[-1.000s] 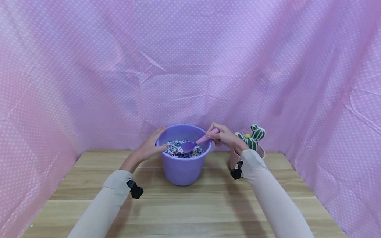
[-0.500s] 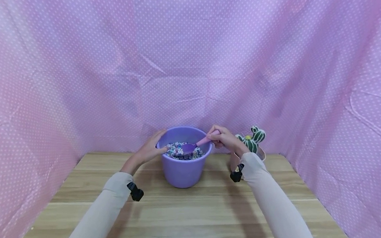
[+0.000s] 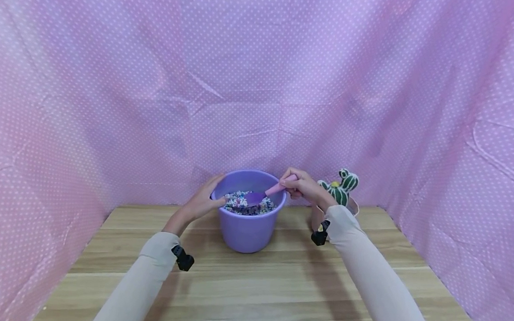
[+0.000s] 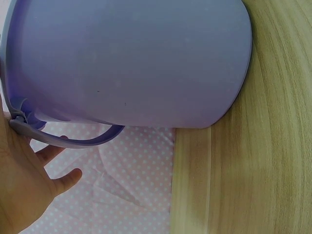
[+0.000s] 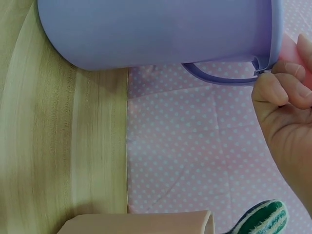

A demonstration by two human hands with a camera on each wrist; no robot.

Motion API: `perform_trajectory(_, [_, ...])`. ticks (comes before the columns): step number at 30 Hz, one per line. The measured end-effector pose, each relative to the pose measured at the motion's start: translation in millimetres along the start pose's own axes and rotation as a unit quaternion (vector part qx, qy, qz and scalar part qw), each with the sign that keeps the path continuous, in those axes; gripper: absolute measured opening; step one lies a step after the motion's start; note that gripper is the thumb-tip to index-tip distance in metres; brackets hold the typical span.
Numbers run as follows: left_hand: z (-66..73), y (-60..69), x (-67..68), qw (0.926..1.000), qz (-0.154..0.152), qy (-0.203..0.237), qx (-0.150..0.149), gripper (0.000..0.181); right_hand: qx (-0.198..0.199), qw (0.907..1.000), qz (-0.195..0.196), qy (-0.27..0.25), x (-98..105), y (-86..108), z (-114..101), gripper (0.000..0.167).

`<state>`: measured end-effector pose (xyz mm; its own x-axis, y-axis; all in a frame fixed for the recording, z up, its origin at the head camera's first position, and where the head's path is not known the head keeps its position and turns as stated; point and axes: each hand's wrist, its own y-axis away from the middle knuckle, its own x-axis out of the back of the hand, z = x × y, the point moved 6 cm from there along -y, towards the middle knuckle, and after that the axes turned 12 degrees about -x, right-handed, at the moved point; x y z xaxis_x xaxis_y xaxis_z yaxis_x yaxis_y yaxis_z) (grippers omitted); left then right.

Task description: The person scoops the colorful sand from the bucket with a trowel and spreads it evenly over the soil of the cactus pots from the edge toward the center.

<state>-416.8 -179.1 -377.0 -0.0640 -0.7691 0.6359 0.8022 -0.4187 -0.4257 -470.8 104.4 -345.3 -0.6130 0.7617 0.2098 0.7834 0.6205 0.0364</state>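
A purple bucket [image 3: 246,234] stands on the wooden table, holding small multicoloured beads [image 3: 236,200]. My left hand [image 3: 202,196] holds the bucket's left rim, thumb over the inside and fingers along the outside. In the left wrist view two fingers of that left hand [image 4: 24,180] stick out past the bucket's hanging handle [image 4: 92,141]. My right hand [image 3: 302,184] grips the pink handle of a toy shovel [image 3: 255,198] above the right rim. Its purple blade lies among the beads, slanting down to the left. In the right wrist view the bucket [image 5: 161,34] hides the blade.
Close to my right forearm stands a pinkish pot [image 3: 317,217] with a green knitted cactus [image 3: 339,193]; the forearm partly covers the pot. Pink dotted cloth [image 3: 253,80] hangs behind and on both sides of the wooden table [image 3: 247,299].
The shovel blade has shifted only slightly among the beads, while both hands keep their holds. The whole head view has moved a little; the bucket stays in place.
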Motion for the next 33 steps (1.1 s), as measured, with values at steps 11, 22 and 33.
perform_trajectory(11, [0.2, -0.9, -0.4, 0.9999, -0.005, -0.009, 0.004, 0.086, 0.014, 0.9998, 0.013, -0.003, 2.6, 4.2, -1.1, 0.014])
perform_trajectory(22, [-0.3, -0.1, 2.1, 0.9998, -0.02, 0.0, 0.001, 0.085, 0.036, 0.9988, 0.031, 0.009, 6.9, 18.4, -12.0, 0.016])
perform_trajectory(33, [0.0, -2.8, 4.3, 0.9992, -0.037, -0.016, 0.009, 0.085, 0.033, 0.999, 0.027, -0.015, 12.0, 33.7, -17.6, 0.016])
